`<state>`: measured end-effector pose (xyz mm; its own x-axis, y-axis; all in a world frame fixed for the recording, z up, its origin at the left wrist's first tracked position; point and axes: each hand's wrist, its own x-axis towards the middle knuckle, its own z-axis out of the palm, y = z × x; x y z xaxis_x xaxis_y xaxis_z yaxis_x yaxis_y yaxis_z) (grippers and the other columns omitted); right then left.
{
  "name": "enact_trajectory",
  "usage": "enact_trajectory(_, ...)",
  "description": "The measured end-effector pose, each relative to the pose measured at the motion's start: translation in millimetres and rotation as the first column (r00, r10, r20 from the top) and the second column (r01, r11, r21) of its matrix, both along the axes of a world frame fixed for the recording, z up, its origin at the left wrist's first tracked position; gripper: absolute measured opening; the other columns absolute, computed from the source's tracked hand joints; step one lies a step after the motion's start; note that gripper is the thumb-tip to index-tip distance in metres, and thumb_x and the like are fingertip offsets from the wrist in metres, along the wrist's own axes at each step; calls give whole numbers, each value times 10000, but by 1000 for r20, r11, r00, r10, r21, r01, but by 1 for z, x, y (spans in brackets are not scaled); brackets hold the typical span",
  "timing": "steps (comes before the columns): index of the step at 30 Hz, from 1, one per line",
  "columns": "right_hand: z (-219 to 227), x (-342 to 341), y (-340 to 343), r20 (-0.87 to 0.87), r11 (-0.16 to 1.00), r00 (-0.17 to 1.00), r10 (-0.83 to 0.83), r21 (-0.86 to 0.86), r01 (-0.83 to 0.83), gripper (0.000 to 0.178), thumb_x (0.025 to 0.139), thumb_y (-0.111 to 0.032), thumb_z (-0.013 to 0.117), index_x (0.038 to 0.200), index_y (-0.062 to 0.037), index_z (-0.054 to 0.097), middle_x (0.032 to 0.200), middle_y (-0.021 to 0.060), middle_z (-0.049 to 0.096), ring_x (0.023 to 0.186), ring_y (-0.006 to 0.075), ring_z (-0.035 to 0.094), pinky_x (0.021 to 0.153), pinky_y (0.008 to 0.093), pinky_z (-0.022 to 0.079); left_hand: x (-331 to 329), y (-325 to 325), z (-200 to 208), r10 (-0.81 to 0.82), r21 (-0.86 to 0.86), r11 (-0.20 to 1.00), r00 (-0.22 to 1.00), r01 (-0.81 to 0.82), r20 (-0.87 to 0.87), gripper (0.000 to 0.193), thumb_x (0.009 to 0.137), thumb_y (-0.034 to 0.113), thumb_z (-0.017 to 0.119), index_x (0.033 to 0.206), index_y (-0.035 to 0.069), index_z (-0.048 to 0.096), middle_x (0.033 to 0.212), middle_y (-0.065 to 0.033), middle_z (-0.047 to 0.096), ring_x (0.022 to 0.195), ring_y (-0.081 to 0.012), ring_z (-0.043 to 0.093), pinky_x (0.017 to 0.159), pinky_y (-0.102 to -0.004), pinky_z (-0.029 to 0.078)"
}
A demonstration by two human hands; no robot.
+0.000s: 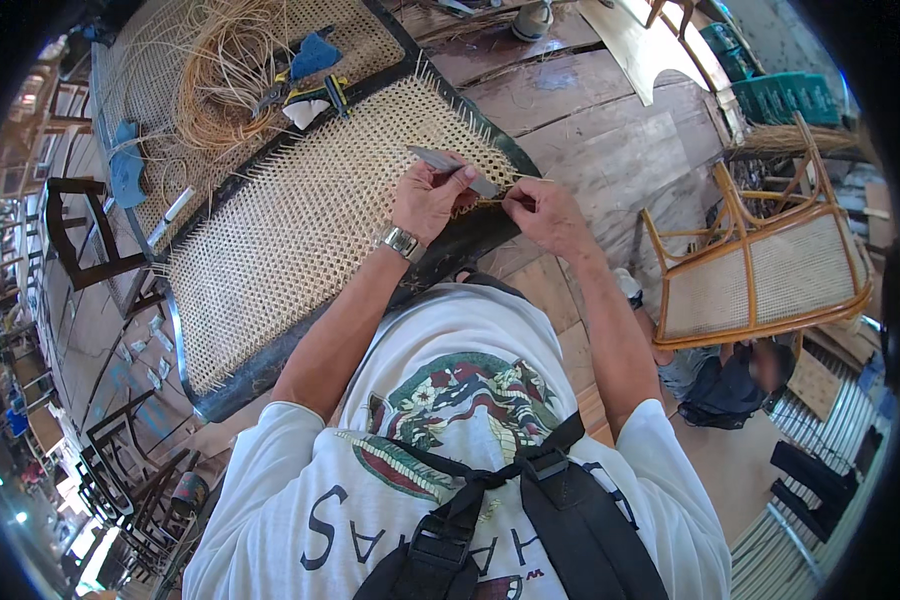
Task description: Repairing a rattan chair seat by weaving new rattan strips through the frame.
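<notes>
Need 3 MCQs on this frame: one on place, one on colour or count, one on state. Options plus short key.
1. Where does the coil of loose cane strands lie?
A. on the far woven panel
B. on the rattan chair
C. on the person's lap

2. What colour is the frame around the near woven cane panel?
A. white
B. black
C. red

3. What is the left hand doing?
A. lying flat and empty
B. gripping a flat metal tool
C. lifting a chair

Key: 1 A, the coil sits on the far panel; 2 B, its rim is dark; 3 B, the fingers close around the blade.
</notes>
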<state>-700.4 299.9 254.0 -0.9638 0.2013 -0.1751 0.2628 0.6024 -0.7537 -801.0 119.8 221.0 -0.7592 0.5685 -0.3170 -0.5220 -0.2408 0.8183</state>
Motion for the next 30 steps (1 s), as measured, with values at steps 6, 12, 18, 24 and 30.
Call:
enact_trajectory(6, -8, 1, -6, -38, 994, 995, -93, 63, 95, 169, 799, -182, 667, 854, -22, 667, 810, 184, 672, 771, 345, 661, 699, 416, 519, 4, 0, 3, -83, -95, 993, 979, 67, -185, 118, 926, 138, 707, 970, 64, 625, 847, -3, 676, 745, -66, 624, 626, -221, 523)
enact_trajectory(12, -2, 0, -8, -26, 992, 996, -86, 87, 88, 161, 804, -179, 664, 848, -25, 657, 815, 185, 668, 776, 358, 654, 696, 433, 514, 13, 4, 0, -69, -214, 977, 941, -4, -331, 132, 927, 143, 707, 968, 43, 632, 797, 4, 673, 696, -69, 612, 599, -245, 509)
enact_trajectory(18, 8, 8, -2, -76, 992, 994, 81, 99, -74, 96, 818, -120, 641, 858, -33, 642, 811, 182, 648, 774, 372, 645, 670, 457, 493, 19, 8, 18, -320, -432, 892, 489, -132, -811, 81, 927, 190, 640, 968, 121, 633, 813, -118, 681, 755, -310, 685, 621, -366, 540)
enact_trajectory(24, 1, 16, -26, -143, 985, 981, -133, -130, 114, 96, 869, -92, 625, 923, -13, 627, 822, 201, 658, 765, 360, 660, 689, 404, 511, 21, 2, 2, -399, -441, 886, 249, -141, -882, 136, 910, 110, 629, 1046, 111, 636, 944, -107, 695, 784, -305, 688, 677, -379, 561)
enact_trajectory(30, 20, 32, -52, -101, 943, 957, -273, -227, 245, 95, 908, -99, 634, 937, -10, 626, 764, 164, 652, 649, 196, 606, 622, 321, 483, 25, 0, -5, -380, -405, 906, 185, -122, -906, 146, 911, 133, 631, 1051, 90, 626, 952, -127, 687, 787, -329, 679, 689, -383, 562)
